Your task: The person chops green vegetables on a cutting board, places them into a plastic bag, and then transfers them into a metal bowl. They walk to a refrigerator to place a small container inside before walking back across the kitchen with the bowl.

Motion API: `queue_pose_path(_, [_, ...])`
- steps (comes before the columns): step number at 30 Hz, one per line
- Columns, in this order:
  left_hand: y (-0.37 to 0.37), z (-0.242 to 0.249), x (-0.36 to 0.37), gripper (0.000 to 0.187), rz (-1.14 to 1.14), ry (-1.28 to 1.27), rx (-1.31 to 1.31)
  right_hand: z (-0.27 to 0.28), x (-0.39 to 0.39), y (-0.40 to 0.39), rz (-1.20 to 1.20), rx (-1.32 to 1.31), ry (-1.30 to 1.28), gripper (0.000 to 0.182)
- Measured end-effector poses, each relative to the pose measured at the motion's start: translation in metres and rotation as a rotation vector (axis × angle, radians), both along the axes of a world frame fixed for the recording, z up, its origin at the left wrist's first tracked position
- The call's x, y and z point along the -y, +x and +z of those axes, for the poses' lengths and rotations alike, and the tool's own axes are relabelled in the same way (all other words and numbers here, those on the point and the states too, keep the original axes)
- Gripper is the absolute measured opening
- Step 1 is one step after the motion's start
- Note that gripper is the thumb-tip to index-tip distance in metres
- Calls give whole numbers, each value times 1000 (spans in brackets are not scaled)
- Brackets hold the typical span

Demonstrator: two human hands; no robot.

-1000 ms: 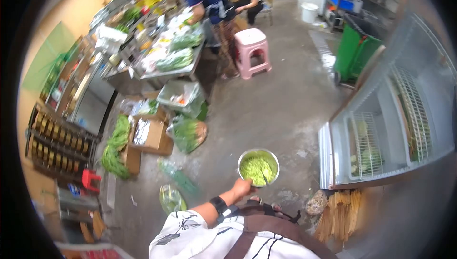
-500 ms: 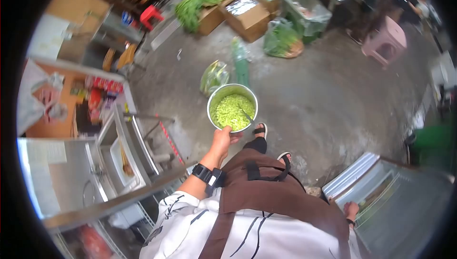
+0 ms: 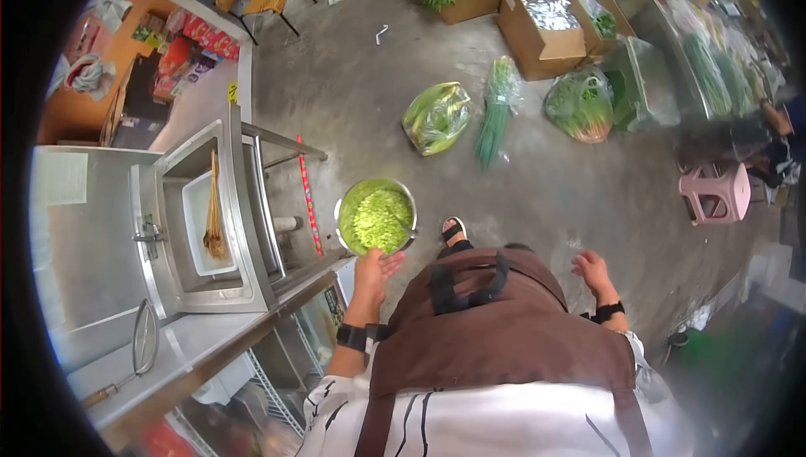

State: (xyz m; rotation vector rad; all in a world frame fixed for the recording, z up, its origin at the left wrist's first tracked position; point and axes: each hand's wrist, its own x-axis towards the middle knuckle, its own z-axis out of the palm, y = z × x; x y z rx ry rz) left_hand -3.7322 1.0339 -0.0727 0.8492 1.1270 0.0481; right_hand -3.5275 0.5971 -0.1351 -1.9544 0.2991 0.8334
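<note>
My left hand (image 3: 374,275) grips a round metal pot (image 3: 341,215) at its near edge and carries it above the floor. Chopped light-green vegetable pieces (image 3: 379,219) fill much of the pot. Among them leans a utensil handle (image 3: 406,228); its lower end is buried. To the right of the brown apron, my right hand (image 3: 593,269) hangs in the air with its fingers loosely apart and nothing in them.
A steel sink (image 3: 260,264) with a white basin (image 3: 195,230) and a bamboo brush (image 3: 214,214) is at left. Beyond the pot, bagged vegetables (image 3: 437,119) and a bundle of long greens (image 3: 495,117) lie on the floor. Boxes (image 3: 537,46) and a pink stool (image 3: 714,194) stand farther off.
The view has swung, bringing the sink closer on the left. My right hand has left the glass-topped cabinet at lower right and risen forward. My left hand still holds the pot.
</note>
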Motion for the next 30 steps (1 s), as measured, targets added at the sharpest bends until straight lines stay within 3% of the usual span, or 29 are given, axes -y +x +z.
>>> queue_pose_path(3, [11, 6, -35, 38, 141, 32, -32, 10, -64, 47, 198, -17, -66, 27])
queue_pose_path(6, [18, -6, -65, 39, 241, -9, -23, 2, -96, 81, 201, -111, -93, 27])
queue_pose_path(9, [38, -11, -90, 40, 303, -104, 3, -20, -111, 134, 231, -212, -157, 28])
queue_pose_path(12, [62, 5, -110, 38, 367, -133, 34, -45, -133, 198, 366, -125, -308, 29])
queue_pose_path(15, [83, 22, -139, 34, 394, -212, 107, -78, -177, 274, 291, -130, -311, 31])
queue_pose_path(19, [120, 42, -184, 34, 513, -157, 121, -94, -281, 367, 836, 283, -315, 31])
queue_pose_path(22, [132, 39, -227, 35, 544, -164, 178, -100, -373, 424, 1071, 495, -384, 34])
queue_pose_path(23, [137, 33, -245, 36, 545, -193, 171, -82, -412, 425, 978, 493, -312, 36])
queue_pose_path(25, [140, 22, -292, 36, 543, -240, 143, -64, -485, 428, 971, 425, -406, 33])
queue_pose_path(27, [160, 26, -341, 36, 486, -190, 106, -27, -553, 411, 741, 386, -376, 31])
queue_pose_path(30, [190, 37, -418, 36, 422, -119, 76, -29, -614, 396, 804, 310, -508, 31])
